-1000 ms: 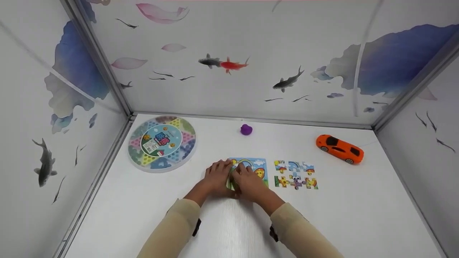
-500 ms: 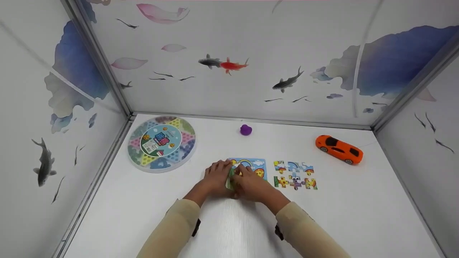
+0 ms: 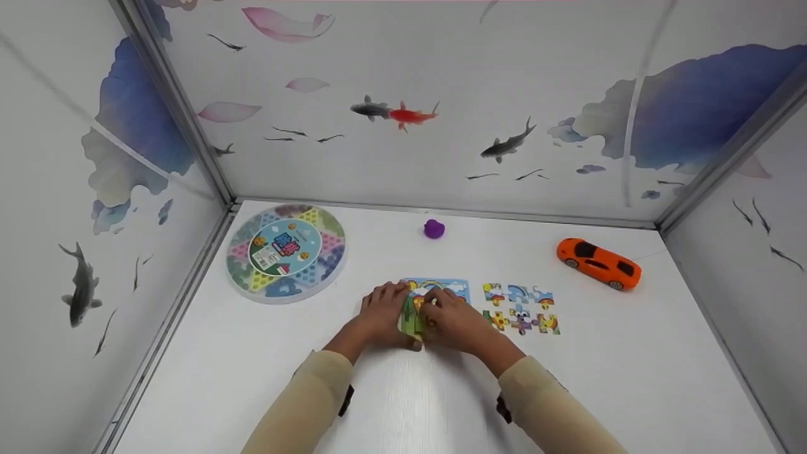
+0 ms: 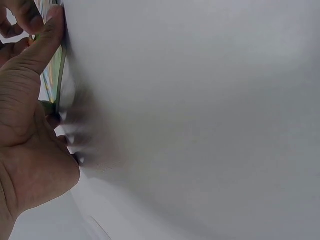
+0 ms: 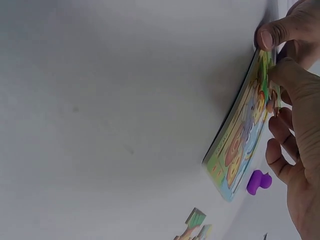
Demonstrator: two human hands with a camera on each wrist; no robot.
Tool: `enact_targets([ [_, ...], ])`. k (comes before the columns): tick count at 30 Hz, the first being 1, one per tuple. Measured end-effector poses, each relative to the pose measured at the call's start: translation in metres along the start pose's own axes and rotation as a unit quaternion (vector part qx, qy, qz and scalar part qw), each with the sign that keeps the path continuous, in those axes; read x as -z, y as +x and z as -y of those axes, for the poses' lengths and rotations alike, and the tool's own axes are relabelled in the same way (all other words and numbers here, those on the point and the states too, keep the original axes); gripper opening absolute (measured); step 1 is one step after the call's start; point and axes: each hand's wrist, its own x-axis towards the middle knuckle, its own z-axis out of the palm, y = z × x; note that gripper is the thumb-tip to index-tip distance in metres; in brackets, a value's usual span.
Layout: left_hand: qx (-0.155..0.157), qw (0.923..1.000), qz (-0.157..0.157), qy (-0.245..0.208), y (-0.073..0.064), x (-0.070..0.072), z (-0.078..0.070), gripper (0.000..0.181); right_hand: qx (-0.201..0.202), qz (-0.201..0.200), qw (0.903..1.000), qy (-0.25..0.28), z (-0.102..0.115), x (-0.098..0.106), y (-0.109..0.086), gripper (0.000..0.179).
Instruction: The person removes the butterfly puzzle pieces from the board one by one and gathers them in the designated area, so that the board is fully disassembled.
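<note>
A colourful cartoon jigsaw puzzle board (image 3: 457, 285) lies flat on the white table. My left hand (image 3: 381, 318) holds the left end of the board, its thumb at the near edge and its fingers along the left side. Over the board's left half, my right hand (image 3: 457, 325) pinches a small puzzle piece (image 5: 276, 106) between thumb and fingers; the hand hides most of the piece in the head view. Green strips show on the board between the two hands. Several loose puzzle pieces (image 3: 522, 318) lie in two rows just right of the board.
A round Chinese checkers set (image 3: 285, 252) sits at the back left. Behind the board is a small purple toy (image 3: 434, 229). An orange toy car (image 3: 599, 263) stands at the back right. Printed walls (image 3: 416, 170) enclose the table at the back and sides.
My right hand has shifted a little to the right, away from the left hand, uncovering more of the board's green left part. The left hand has stayed in place.
</note>
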Motion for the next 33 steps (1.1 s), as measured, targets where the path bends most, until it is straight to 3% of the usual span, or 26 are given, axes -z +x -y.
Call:
enact_targets([
  [11, 0.012, 0.9999, 0.002, -0.002, -0.007, 0.005, -0.007, 0.124, -0.048, -0.007, 0.9987, 0.016, -0.024, 0.012, -0.039, 0.031],
  [19, 0.022, 0.9997, 0.009, -0.01, -0.009, 0.006, -0.009, 0.124, -0.059, -0.019, 0.9979, 0.017, -0.041, 0.017, -0.076, 0.028],
  [24, 0.023, 0.9996, 0.008, -0.012, -0.009, 0.006, -0.009, 0.124, -0.097, -0.003, 0.9942, 0.045, -0.046, 0.02, -0.095, 0.029],
  [33, 0.025, 0.9996, 0.01, -0.012, -0.008, 0.005, -0.008, 0.125, -0.12, 0.006, 0.991, 0.058, -0.053, 0.022, -0.124, 0.028],
])
